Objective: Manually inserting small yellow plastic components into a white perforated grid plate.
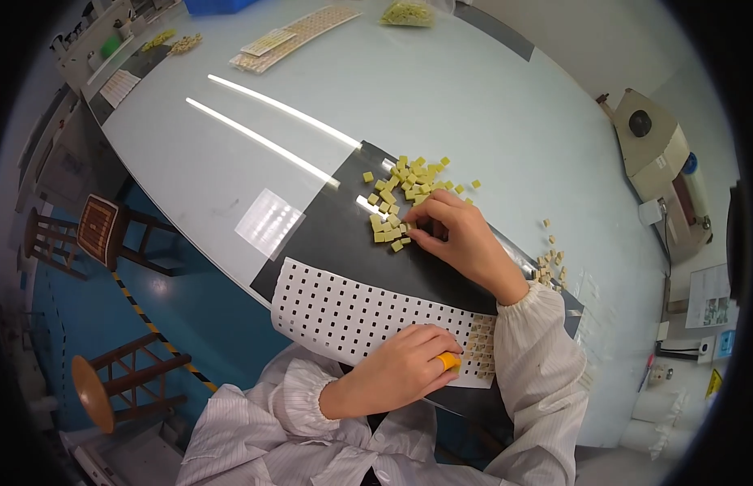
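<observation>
Bent over the near edge of a pile of small yellow-green cubes (388, 197), my right hand (453, 235) has its thumb and forefinger closing in a pinch. The cubes there touch its fingertips, but whether one is gripped cannot be made out. My left hand (405, 364) lies on a white perforated sheet (336, 312), fingers curled, with a small orange-yellow piece (450, 361) at their tips. The sheet has rows of dark square holes. At its right end, several holes hold pale beige pieces (478, 344). A black mat (328, 227) lies beneath the cubes and part of the sheet.
Loose beige cubes (550, 263) are scattered beyond my right forearm. Farther off on the pale table (473, 89) are stacked patterned strips (291, 40) and a bag of yellow-green pieces (407, 13). A grey-beige machine (656, 146) stands at right; wooden stools (97, 389) stand at left.
</observation>
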A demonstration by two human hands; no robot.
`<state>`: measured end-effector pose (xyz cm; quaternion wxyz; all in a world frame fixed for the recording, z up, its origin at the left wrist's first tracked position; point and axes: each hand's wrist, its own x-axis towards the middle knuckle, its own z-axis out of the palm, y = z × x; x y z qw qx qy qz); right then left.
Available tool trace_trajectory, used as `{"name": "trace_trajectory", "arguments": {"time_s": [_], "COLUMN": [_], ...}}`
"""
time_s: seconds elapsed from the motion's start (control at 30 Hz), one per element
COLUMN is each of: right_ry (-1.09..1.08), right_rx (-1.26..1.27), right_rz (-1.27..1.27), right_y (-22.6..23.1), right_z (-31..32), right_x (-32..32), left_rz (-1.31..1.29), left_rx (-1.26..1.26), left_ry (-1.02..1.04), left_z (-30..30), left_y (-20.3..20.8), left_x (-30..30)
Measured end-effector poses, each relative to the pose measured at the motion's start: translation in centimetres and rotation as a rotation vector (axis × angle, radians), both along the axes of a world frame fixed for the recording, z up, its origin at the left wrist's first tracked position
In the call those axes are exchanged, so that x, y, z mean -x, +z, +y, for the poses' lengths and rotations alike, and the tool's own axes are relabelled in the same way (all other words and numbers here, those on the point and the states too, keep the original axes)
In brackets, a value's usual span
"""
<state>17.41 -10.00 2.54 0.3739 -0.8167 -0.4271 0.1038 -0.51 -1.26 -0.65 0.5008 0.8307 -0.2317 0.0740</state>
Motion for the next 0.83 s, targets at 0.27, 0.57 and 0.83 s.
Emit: {"name": "trace_trajectory", "arguments": {"time_s": [0.27, 0.57, 0.83], "right_ry": [0.015, -0.072, -0.067], "right_rx": [0.065, -0.032, -0.008], "right_rz": [0.018, 0.109, 0.148], "right_y": [0.8, 0.0, 0.1], "right_z": [-0.4, 0.2, 0.1], "right_x": [-0.2, 0.0, -0.2], "left_rz": [-0.009, 0.001, 0.009], "left_rx": [0.001, -0.003, -0.005], "left_ry": [0.01, 0.001, -0.019], "left_z": [0.2, 0.0, 0.2], "left_y": [0.2, -0.1, -0.1], "left_x": [0.0, 0.0, 0.1]}}
